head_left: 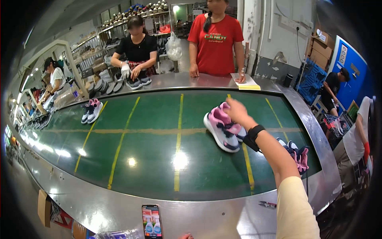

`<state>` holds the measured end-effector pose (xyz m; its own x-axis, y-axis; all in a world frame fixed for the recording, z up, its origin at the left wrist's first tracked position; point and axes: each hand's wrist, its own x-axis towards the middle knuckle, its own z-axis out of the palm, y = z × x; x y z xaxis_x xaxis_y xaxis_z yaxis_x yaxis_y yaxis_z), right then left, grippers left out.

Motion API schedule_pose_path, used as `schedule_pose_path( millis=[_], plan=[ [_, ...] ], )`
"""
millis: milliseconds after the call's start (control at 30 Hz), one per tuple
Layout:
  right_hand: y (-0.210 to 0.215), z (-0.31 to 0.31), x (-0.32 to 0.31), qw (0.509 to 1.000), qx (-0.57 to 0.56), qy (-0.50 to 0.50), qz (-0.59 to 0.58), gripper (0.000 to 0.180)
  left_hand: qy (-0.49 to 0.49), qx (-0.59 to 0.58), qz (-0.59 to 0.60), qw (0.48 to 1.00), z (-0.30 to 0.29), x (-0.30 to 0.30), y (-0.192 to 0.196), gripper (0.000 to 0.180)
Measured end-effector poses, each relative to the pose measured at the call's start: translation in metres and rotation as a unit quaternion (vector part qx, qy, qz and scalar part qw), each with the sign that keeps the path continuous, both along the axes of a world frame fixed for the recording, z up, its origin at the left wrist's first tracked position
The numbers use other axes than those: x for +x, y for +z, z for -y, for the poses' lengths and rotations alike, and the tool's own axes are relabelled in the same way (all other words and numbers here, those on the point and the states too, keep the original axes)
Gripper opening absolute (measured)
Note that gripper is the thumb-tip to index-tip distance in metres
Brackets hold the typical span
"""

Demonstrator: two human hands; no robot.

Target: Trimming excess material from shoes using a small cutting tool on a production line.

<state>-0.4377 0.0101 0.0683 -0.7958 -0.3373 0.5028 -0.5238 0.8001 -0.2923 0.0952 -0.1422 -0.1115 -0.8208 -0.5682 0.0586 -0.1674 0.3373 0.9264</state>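
Over the right half of the green conveyor belt [151,159], my right hand [236,111] is closed on a pair of sneakers [221,133]. They are white, grey and navy with pink lining, and they hang tilted with toes toward me. My fingers grip the pink collars at the heels. A black band [252,137] is around that wrist. Only a sliver of my left hand [186,236] shows at the lower edge, by the metal table edge, so its fingers cannot be made out.
More sneakers [300,157] lie right of my forearm, another pair [92,111] far left. A phone [152,223] and small snips [267,204] lie on the near metal edge. Across the belt, one person [137,55] handles grey shoes [135,84]; another in red [215,44] stands by a paper pad [248,83].
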Motion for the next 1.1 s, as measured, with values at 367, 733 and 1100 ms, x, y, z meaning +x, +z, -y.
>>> schedule_pose_path(
  millis=[367, 733, 1100],
  plan=[
    [0.207, -0.050, 0.289, 0.724, -0.455, 0.509, -0.098, 0.031, -0.048, -0.069, 0.021, 0.996, 0.005, 0.002, 0.057, 0.017],
    [0.037, -0.044, 0.334, 0.919, -0.124, 0.273, 0.258, 0.030, -0.031, -0.127, -0.070, 0.989, 0.015, -0.013, 0.016, 0.020],
    [-0.114, -0.173, 0.425, 0.983, -0.040, -0.158, 0.081, 0.046, -0.049, -0.207, -0.108, 0.971, 0.009, -0.023, 0.029, 0.008]
  ],
)
